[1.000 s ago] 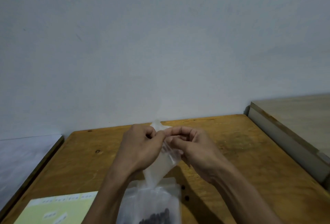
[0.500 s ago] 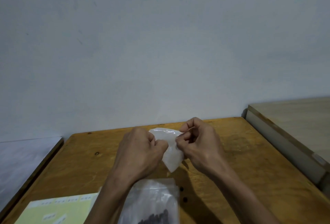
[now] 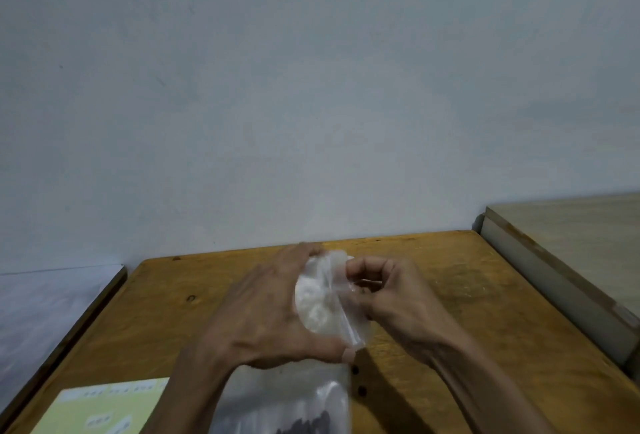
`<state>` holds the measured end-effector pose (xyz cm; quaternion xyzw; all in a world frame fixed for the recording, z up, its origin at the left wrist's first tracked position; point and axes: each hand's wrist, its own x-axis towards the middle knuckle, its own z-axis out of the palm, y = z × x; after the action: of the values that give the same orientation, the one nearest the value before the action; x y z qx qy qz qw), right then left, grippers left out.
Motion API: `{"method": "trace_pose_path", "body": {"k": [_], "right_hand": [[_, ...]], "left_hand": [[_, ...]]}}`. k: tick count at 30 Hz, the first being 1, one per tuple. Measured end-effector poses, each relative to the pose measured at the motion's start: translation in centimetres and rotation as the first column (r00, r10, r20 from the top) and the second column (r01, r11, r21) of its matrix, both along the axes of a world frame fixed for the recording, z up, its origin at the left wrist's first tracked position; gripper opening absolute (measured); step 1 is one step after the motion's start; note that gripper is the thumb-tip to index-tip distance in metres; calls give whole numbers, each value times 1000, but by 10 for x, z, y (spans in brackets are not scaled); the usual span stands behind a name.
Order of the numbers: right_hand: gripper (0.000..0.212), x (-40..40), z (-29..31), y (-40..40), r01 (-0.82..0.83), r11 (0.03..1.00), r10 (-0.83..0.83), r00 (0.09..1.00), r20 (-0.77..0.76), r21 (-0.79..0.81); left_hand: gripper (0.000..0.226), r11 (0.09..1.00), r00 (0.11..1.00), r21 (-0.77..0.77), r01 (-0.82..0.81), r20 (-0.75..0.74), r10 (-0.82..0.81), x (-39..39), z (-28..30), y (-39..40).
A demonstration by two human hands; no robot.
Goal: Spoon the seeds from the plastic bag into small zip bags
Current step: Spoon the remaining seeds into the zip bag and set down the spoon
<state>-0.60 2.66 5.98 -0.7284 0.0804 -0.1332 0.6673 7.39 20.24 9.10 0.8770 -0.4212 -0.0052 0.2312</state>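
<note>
Wooden table (image 3: 450, 295) | small zip bag (image 3: 322, 298) upright, slightly tilted | both hands (image 3: 263, 309) pinch it

No words or numbers can be read here. The yellow-green sheet (image 3: 104, 406), on the table (image 3: 433, 295) at the near left corner, has small white labels (image 3: 98, 420) with marks on them, but they are too blurry to read.

Both hands, left (image 3: 266, 309) and right (image 3: 391, 298), hold a small clear zip bag (image 3: 327, 302) above the brown wooden surface (image 3: 467, 295), with a larger clear plastic bag of dark seeds (image 3: 294, 406) lying nearer the viewer.
</note>
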Motion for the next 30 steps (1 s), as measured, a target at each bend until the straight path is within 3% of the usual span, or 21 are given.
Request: {"method": "trace_pose_path", "body": {"k": [3, 6, 9, 12, 14, 16, 18, 20, 22, 24, 27, 30], "right_hand": [[21, 3, -10, 2, 10, 992, -13, 1000, -28, -124], [22, 5, -12, 0, 27, 998, -28, 999, -27, -54], [21, 5, -11, 2, 48, 998, -49, 999, -17, -49], [28, 8, -16, 8, 119, 934, -121, 993, 17, -336], [28, 9, -19, 9, 186, 833, -179, 982, 65, -521], [22, 7, -18, 5, 174, 778, -128, 985, 120, -604], [16, 6, -15, 1, 19, 828, 60, 991, 123, -561], [24, 6, -14, -2, -121, 867, 187, 978, 90, -483], [30, 6, -12, -5, -156, 878, 194, 980, 39, -452], [31, 7, -12, -8, -121, 831, 134, 991, -16, -544], [33, 7, -15, -8, -136, 757, 109, 991, -81, -640], [27, 9, -21, -4, -106, 832, 98, 994, -44, -545]], "left_hand": [[97, 998, 990, 61, -34, 142, 25, -1, -2, -3], [117, 990, 987, 142, -16, 160, -7, -2, -8, -9], [107, 990, 977, 141, -9, 212, -22, -5, -12, -15], [90, 984, 969, 178, -21, 247, -24, -5, -9, -15], [93, 978, 973, 205, -21, 231, -27, -5, -8, -14], [100, 973, 979, 231, -9, 200, -38, -4, -8, -12], [106, 966, 987, 259, 3, 154, -44, -3, -7, -10], [112, 956, 993, 292, 16, 107, -50, -2, -7, -8], [125, 937, 997, 348, 24, 62, -49, -1, -10, -8], [135, 925, 999, 380, 27, 28, -40, 0, -17, -9], [122, 930, 999, 367, 29, 19, -39, 3, -28, -11], [111, 943, 1000, 331, 28, -21, -22, 9, -35, -10]]}}
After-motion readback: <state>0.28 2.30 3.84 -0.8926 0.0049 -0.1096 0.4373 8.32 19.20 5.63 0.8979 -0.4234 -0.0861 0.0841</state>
